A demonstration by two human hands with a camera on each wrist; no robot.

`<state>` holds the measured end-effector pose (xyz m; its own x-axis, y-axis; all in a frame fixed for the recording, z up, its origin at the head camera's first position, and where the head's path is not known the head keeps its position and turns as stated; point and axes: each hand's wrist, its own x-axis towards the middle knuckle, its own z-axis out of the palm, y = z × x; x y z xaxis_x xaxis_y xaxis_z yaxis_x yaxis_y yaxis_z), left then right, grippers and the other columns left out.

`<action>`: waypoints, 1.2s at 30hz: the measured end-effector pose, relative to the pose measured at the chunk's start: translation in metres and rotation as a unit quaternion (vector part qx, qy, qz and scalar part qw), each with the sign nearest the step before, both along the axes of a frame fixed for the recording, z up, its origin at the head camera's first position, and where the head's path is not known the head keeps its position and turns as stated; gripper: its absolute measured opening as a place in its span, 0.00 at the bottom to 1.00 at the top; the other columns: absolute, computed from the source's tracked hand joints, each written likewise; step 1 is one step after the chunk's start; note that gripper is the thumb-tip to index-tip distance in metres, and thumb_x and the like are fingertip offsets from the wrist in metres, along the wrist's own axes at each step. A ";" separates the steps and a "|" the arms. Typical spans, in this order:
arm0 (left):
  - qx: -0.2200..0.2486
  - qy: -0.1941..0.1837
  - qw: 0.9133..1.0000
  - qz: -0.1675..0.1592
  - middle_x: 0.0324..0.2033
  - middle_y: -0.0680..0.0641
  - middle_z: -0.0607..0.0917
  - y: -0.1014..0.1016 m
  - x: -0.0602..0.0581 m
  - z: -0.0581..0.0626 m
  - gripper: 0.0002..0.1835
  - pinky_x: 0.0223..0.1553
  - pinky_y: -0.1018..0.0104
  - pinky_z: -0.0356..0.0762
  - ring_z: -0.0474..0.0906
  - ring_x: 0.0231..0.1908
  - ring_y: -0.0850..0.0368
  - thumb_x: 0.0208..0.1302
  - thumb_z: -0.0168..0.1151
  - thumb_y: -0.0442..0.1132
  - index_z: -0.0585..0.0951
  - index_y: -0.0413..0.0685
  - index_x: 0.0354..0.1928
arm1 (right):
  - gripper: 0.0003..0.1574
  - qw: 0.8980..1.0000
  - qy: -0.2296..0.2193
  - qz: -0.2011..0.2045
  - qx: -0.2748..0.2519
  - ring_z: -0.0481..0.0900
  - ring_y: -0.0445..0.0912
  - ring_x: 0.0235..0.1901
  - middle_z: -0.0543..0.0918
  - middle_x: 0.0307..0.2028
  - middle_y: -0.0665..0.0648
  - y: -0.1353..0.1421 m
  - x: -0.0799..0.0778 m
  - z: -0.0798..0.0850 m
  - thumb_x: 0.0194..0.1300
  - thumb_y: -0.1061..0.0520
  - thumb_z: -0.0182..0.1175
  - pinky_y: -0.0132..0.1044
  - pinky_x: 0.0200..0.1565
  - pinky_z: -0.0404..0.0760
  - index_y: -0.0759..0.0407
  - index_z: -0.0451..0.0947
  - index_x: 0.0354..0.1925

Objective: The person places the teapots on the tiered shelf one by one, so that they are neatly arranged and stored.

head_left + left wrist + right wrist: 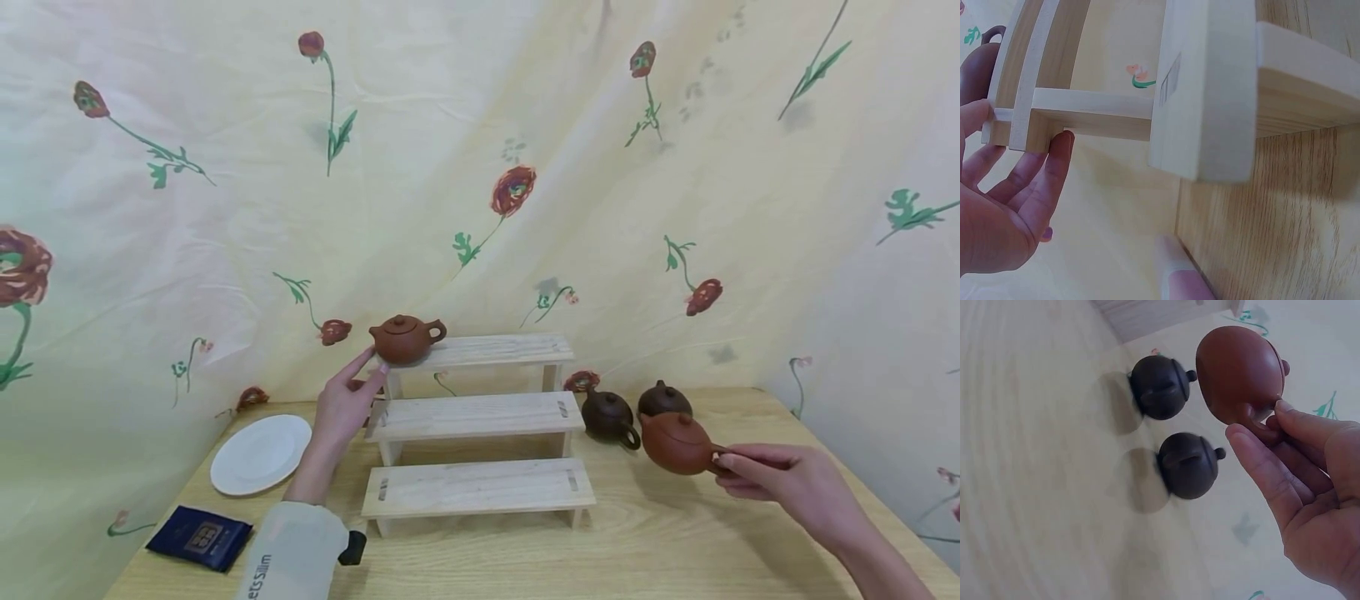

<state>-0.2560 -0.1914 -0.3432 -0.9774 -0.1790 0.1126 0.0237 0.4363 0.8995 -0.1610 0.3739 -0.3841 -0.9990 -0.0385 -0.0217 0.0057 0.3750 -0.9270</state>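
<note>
A reddish-brown clay teapot sits at the left end of the top shelf of a three-step wooden stand, spout to the left. My left hand grips that end of the top shelf, just below the teapot; in the left wrist view its fingers touch the wood. My right hand pinches the handle of a second reddish-brown teapot and holds it above the table. Two dark brown teapots, one nearer the stand and another partly hidden behind the held one, stand right of the stand.
At the table's left lie a white plate and a dark blue packet. A flowered curtain hangs behind the wooden table. The middle and lower shelves of the stand step down toward the front.
</note>
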 end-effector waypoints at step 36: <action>-0.002 0.008 1.000 -0.002 0.48 0.37 0.88 -0.001 -0.002 -0.002 0.32 0.30 0.67 0.77 0.80 0.34 0.54 0.77 0.59 0.58 0.69 0.66 0.80 | 0.30 0.992 0.099 0.074 0.013 0.93 0.42 0.38 0.94 0.41 0.51 -0.108 -0.092 0.117 0.78 0.52 0.63 0.37 0.45 0.89 0.76 0.77 0.64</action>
<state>-0.2578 -0.1925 -0.3449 -0.9761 -0.1749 0.1291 0.0399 0.4393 0.8974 -0.2526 0.2658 -0.2675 -0.9670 -0.1875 0.1725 -0.2335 0.3812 -0.8945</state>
